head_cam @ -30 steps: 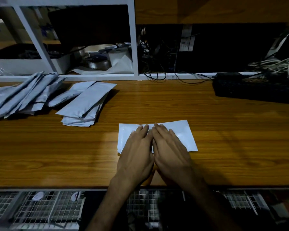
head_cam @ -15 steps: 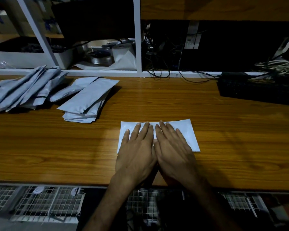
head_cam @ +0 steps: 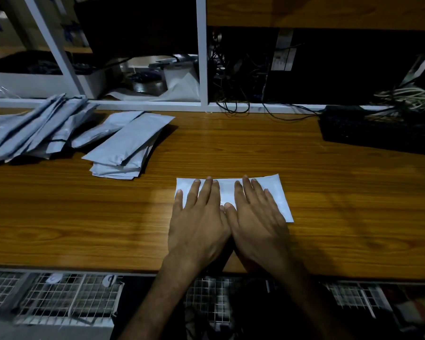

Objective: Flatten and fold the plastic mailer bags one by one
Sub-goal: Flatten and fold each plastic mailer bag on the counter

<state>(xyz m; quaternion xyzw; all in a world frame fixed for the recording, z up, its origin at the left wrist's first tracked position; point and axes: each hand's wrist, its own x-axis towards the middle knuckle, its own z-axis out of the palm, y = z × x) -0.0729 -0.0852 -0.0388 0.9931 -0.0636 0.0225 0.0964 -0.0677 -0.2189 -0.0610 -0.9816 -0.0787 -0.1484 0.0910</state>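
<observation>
Left hand [head_cam: 198, 224] and right hand [head_cam: 257, 222] lie flat, fingers straight, pressing one mailer [head_cam: 277, 192] to the desk [head_cam: 341, 204], so it's mid-flatten/fold; folded stack [head_cam: 128, 148] up-left looks done, loose pile [head_cam: 30, 128] farther left probably remains.

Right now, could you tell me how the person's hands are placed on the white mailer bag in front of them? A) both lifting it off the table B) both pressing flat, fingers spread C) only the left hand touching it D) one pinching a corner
B: the left hand and the right hand both lie flat with straight, spread fingers on the white mailer bag, which rests on the wooden table.
</observation>
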